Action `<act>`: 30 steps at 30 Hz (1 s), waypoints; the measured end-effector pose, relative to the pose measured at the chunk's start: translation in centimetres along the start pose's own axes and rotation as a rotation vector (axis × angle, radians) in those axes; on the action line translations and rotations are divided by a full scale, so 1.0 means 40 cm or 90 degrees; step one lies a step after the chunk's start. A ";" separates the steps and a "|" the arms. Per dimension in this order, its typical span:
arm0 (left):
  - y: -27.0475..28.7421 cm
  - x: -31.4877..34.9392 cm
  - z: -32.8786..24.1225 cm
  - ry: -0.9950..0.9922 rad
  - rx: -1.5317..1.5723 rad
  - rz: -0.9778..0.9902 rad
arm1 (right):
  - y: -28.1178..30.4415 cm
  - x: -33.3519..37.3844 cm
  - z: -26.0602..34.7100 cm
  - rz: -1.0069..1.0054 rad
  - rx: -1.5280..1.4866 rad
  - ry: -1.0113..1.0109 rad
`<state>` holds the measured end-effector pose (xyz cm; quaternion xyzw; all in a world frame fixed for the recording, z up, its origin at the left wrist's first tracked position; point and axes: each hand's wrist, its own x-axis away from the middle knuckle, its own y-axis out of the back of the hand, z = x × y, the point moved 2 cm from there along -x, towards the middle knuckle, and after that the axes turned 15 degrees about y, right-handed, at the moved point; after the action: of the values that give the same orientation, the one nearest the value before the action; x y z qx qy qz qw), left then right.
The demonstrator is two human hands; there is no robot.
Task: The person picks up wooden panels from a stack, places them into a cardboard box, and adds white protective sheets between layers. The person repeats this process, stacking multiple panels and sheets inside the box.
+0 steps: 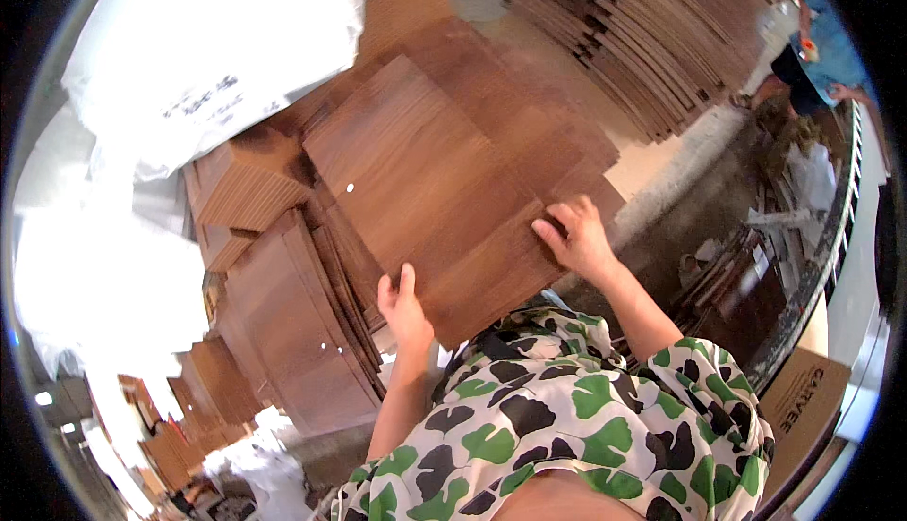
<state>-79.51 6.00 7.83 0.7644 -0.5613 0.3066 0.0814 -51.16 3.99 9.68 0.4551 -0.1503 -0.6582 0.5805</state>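
A brown wood-grain panel (pixel 416 157) lies at the middle of the view, set askew on other brown panels (pixel 529 115), its near end close to the wearer's patterned shirt (pixel 557 417). A seam crosses it toward that end; whether this is one sheet or two overlapping is hard to tell. A small white spot (pixel 350 187) shows near its left edge.

The left hand (pixel 406 311) is at the panel's left edge, a digit pointing up along it and the rest folded out of sight, so I cannot tell whether it grips. The right hand (pixel 578 238) is at the panel's right side, fingers bent, a gap between thumb and forefinger; its fingertips are partly hidden, and I cannot tell if they have hold of the edge.

On the left, more panels stand in a stack (pixel 293 332), and white plastic sheeting (pixel 217 39) is so overexposed that its folds wash out; dark print on it is blurred. Layered boards (pixel 652 58) at upper right run out of view. Beyond them a person in blue (pixel 831 49) is cut off by the dark rim, the small object in one hand too blurred to identify. A cardboard box (pixel 803 393) is partly cropped at lower right.
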 end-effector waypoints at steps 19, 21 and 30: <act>0.170 -0.026 -0.001 -0.232 -0.477 -0.291 | 0.066 0.018 -0.229 0.242 -0.068 -0.357; 0.160 0.001 -0.014 -0.319 -0.614 -0.292 | 0.068 0.012 -0.210 0.250 -0.045 -0.367; 0.094 0.050 0.107 -0.005 -0.311 -0.155 | 0.048 0.012 -0.260 0.212 -0.269 -0.523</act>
<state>-80.96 1.03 4.71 0.7852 -0.5229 0.1467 0.2976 -41.89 6.45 5.24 0.0001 -0.3005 -0.6976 0.6504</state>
